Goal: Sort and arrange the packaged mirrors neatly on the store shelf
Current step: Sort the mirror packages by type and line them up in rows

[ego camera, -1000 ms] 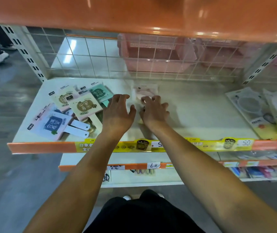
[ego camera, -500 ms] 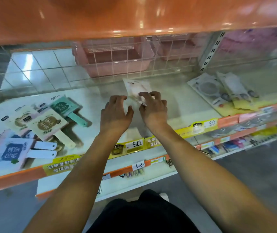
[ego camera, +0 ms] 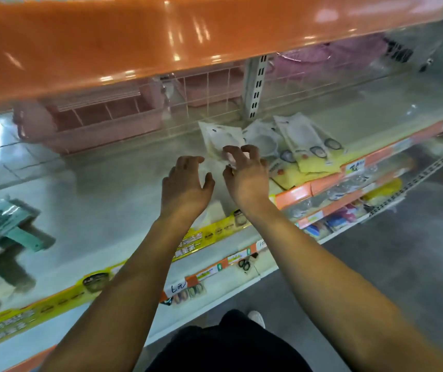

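Nearest to us, both forearms reach over the yellow price strip [ego camera: 207, 237] on the shelf edge. Our left hand [ego camera: 185, 183] hovers above the pale shelf [ego camera: 113, 200], fingers loosely spread, thumb out, grasping nothing. Our right hand [ego camera: 244, 173] sits just beside it, fingers curled down onto a white packaged mirror [ego camera: 220, 138]; fingertips touch the packet's near end, looks like a pinch, but motion blur hides the thumb contact. The packet lies mid-shelf, tilted, its far end toward the wire grid back [ego camera: 215, 84].

To the right of it, more white and yellow mirror packets [ego camera: 306, 146] lie overlapped near the shelf front, touching each other. Far left edge, a teal handled mirror [ego camera: 8, 224] in clear wrap, blurred, well apart from our hands.

Behind the grid, pink plastic baskets [ego camera: 94, 122]. Overhead, the orange upper shelf [ego camera: 161, 36]. Below, lower shelf with price tags [ego camera: 178, 285].
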`<state>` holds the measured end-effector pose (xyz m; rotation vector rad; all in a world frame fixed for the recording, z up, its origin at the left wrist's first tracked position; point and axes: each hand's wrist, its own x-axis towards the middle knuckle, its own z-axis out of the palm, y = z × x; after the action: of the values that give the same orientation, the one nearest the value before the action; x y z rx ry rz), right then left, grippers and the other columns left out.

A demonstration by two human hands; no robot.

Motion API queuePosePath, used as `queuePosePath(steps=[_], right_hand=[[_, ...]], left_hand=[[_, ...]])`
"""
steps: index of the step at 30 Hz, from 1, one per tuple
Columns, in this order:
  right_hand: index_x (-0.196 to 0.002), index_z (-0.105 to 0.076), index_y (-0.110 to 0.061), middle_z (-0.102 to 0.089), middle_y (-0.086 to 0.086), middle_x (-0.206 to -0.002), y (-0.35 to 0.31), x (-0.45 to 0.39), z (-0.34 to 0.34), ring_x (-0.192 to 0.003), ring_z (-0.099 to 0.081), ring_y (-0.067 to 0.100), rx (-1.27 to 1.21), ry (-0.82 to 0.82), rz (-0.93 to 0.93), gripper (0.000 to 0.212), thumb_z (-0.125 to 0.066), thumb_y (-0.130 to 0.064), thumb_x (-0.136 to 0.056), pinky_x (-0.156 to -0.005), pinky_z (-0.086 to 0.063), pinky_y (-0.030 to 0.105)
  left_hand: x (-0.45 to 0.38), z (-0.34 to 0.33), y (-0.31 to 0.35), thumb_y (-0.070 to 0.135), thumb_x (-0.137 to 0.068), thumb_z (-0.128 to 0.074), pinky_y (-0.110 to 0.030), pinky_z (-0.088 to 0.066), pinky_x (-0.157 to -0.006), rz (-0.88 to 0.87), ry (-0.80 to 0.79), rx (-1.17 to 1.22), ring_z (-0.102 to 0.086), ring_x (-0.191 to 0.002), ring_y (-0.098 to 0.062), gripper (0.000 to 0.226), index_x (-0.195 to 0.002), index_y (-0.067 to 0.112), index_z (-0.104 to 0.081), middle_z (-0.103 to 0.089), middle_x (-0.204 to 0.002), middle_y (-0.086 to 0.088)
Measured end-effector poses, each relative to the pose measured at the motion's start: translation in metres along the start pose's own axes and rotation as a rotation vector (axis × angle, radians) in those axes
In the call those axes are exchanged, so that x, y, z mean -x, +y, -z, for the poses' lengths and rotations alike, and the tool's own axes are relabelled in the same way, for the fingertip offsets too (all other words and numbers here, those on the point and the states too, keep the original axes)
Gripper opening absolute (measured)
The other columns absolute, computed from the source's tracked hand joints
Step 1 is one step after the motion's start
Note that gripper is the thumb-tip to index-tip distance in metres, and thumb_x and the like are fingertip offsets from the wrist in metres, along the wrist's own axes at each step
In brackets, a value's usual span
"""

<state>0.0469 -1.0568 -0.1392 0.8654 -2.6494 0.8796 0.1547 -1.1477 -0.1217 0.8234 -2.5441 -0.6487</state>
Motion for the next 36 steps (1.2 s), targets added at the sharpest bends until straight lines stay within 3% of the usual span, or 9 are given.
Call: queuePosePath(steps=[7,16,22,24,28,36], right_hand=[[-0.116,-0.063,-0.033,-0.053,0.007,-0.127,0.066,-0.048,0.033,-0.098,-0.055,0.041,0.03,0.015,0.016,0.041,-0.064,-0.019,-0.077,-0.083,-0.048,0.045],[-0.128,-0.055,-0.035,-0.044,0.008,-0.138,0.107,-0.074,0.05,-0.108,-0.046,0.039,0.219,-0.109,0.04,0.047,-0.062,-0.023,-0.084,-0.083,-0.043,0.044],[-0.109,-0.064,-0.028,-0.055,0.012,-0.118,0.128,-0.063,0.028,-0.102,-0.05,0.043,0.288,-0.171,0.022,0.033,-0.066,-0.032,-0.076,-0.085,-0.037,0.045],[-0.113,-0.061,-0.029,-0.054,0.01,-0.118,0.129,-0.059,0.025,-0.108,-0.047,0.042,0.294,-0.198,0.035,0.038,-0.064,-0.04,-0.077,-0.087,-0.038,0.046],[-0.14,-0.04,-0.037,-0.033,0.006,-0.147,0.124,-0.065,0.024,-0.132,-0.029,0.039,0.307,-0.371,-0.012,0.065,-0.056,-0.058,-0.08,-0.104,-0.027,0.046],[-0.149,-0.023,-0.036,-0.011,0.01,-0.16,0.118,-0.063,0.025,-0.145,-0.007,0.042,0.302,-0.424,-0.025,0.082,-0.055,-0.067,-0.081,-0.117,-0.012,0.05]], left_hand=[[-0.027,-0.045,0.064,0.034,-0.091,-0.054,-0.043,-0.045,-0.091,0.026,0.019,0.002,-0.055,-0.114,-0.027,0.04,-0.129,0.019,-0.051,-0.049,-0.132,-0.003],[-0.035,-0.071,0.094,0.036,-0.092,-0.052,-0.043,-0.046,-0.09,0.088,0.011,-0.038,-0.056,-0.109,-0.027,0.041,-0.129,0.02,-0.05,-0.047,-0.133,-0.002],[-0.042,-0.073,0.096,0.035,-0.094,-0.05,-0.042,-0.043,-0.096,0.091,-0.03,-0.039,-0.052,-0.117,-0.023,0.04,-0.131,0.022,-0.048,-0.045,-0.137,0.0],[-0.043,-0.072,0.094,0.035,-0.093,-0.051,-0.041,-0.042,-0.096,0.095,-0.024,-0.032,-0.052,-0.117,-0.023,0.04,-0.131,0.022,-0.048,-0.045,-0.137,0.001],[-0.044,-0.072,0.09,0.035,-0.093,-0.051,-0.042,-0.043,-0.096,0.093,-0.034,-0.032,-0.052,-0.117,-0.024,0.04,-0.131,0.022,-0.048,-0.046,-0.136,0.0],[-0.044,-0.071,0.079,0.035,-0.094,-0.051,-0.044,-0.043,-0.097,0.128,-0.03,-0.049,-0.053,-0.117,-0.025,0.04,-0.131,0.021,-0.048,-0.046,-0.136,-0.001]])
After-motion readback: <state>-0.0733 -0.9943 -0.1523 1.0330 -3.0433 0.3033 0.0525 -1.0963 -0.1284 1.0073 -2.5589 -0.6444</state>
